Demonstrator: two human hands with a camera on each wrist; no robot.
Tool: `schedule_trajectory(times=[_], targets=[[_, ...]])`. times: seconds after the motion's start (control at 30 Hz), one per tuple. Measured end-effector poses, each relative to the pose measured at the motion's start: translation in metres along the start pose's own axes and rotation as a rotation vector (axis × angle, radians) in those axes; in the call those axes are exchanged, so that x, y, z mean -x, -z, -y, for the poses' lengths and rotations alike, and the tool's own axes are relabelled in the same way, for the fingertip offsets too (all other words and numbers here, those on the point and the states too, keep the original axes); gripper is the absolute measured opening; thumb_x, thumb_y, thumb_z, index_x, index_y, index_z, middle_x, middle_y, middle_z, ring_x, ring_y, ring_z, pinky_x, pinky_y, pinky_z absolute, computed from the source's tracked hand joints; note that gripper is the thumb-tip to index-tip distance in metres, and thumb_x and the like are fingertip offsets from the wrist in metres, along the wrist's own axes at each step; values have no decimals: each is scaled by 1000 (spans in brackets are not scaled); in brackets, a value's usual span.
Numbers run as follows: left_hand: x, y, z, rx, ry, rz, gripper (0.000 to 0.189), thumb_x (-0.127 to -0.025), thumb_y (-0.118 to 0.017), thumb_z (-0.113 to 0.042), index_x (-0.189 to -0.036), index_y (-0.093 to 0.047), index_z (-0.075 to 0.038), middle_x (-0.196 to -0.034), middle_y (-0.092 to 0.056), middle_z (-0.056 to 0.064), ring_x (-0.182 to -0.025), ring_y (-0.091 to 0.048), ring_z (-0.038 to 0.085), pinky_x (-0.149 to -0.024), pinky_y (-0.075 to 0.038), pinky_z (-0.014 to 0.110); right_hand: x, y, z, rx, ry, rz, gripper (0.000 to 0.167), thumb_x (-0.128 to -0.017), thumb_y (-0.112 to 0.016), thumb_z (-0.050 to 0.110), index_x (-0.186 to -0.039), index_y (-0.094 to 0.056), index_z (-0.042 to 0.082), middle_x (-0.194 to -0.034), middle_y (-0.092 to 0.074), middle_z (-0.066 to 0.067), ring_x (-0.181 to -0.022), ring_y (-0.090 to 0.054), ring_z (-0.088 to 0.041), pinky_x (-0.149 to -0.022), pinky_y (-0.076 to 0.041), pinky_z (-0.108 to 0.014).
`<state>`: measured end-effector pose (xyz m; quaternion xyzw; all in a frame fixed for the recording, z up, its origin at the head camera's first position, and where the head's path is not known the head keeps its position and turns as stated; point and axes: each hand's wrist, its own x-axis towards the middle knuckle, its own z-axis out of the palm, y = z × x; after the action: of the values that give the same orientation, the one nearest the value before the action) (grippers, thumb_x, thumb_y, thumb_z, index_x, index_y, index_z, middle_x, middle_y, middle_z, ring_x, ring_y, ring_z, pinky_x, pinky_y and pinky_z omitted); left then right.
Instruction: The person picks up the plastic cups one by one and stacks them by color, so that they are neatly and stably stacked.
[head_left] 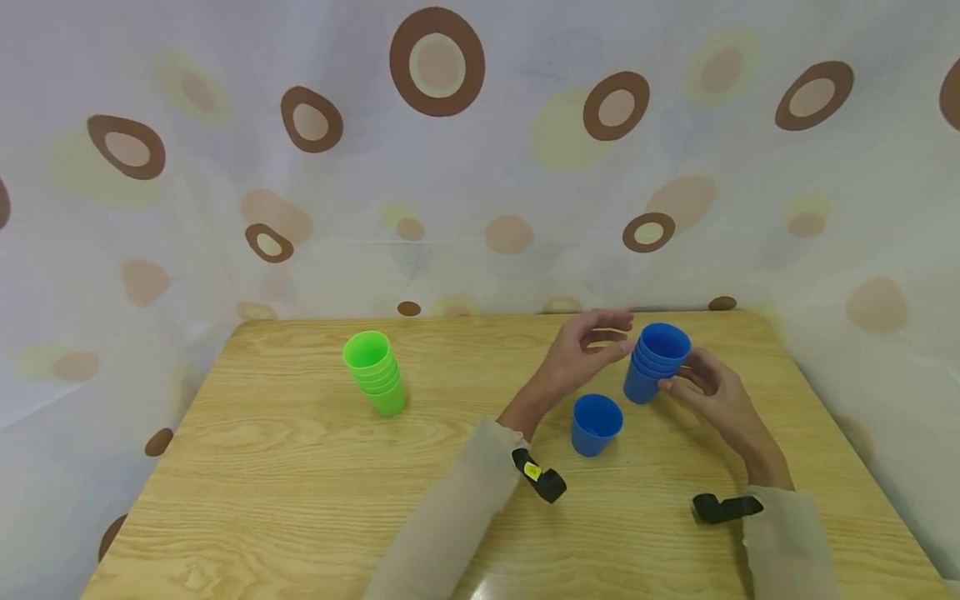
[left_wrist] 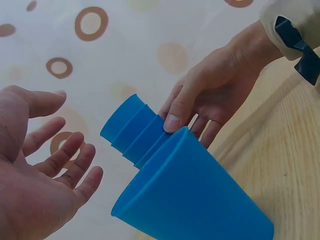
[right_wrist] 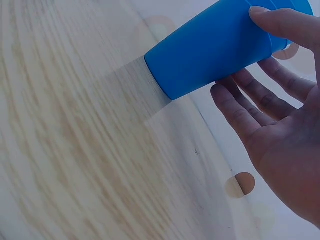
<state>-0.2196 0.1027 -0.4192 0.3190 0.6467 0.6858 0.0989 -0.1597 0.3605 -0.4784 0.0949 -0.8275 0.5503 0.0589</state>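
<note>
A stack of several blue cups (head_left: pixel 662 348) stands upright at the table's right side. My right hand (head_left: pixel 722 402) holds it from the right, thumb on the near side and fingers behind; in the right wrist view the thumb lies close below the rims of the stack (right_wrist: pixel 210 50). To its left my left hand (head_left: pixel 576 354) hovers with fingers spread and slightly bent, holding nothing. Nearer to me stands a single blue cup (head_left: pixel 596 425), mouth up, which looms large in front of the stack in the left wrist view.
A stack of several green cups (head_left: pixel 377 373) stands upright on the left half of the wooden table (head_left: pixel 285 483). Behind the table's far edge hangs a patterned curtain (head_left: pixel 480 175), and it also runs along both sides.
</note>
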Motion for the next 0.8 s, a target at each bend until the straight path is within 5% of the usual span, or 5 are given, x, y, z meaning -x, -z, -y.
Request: schedule_trajectory(times=[0.3,0.6,0.8], targets=[[21,2,6,16,46,28,41,-101,-65,-10,-141,-56,-5,-138,-61,10,-124,-59,13,-104,-49,26,-2,2,-1,34,4,2,54,-100,-68,9,-150,-47,10,-136,-59,8,-122,-56,-5,-101,-44,-12],[41,7,11,-23,51,59,42,-102,-64,-11,-142,-56,-6,-139,-61,9,-125,-58,12,-111,-46,47,-1,3,-1,19,8,-4,53,-99,-68,8,-148,-47,7,-136,-58,7,-122,-56,-6,-102,-44,-12],[55,12,17,-25,51,85,43,-101,-64,-10,-143,-55,-6,-140,-60,6,-127,-57,13,-110,-47,39,-2,2,-2,23,10,-8,54,-99,-69,8,-148,-47,7,-136,-58,8,-122,-56,-6,-102,-43,-12]])
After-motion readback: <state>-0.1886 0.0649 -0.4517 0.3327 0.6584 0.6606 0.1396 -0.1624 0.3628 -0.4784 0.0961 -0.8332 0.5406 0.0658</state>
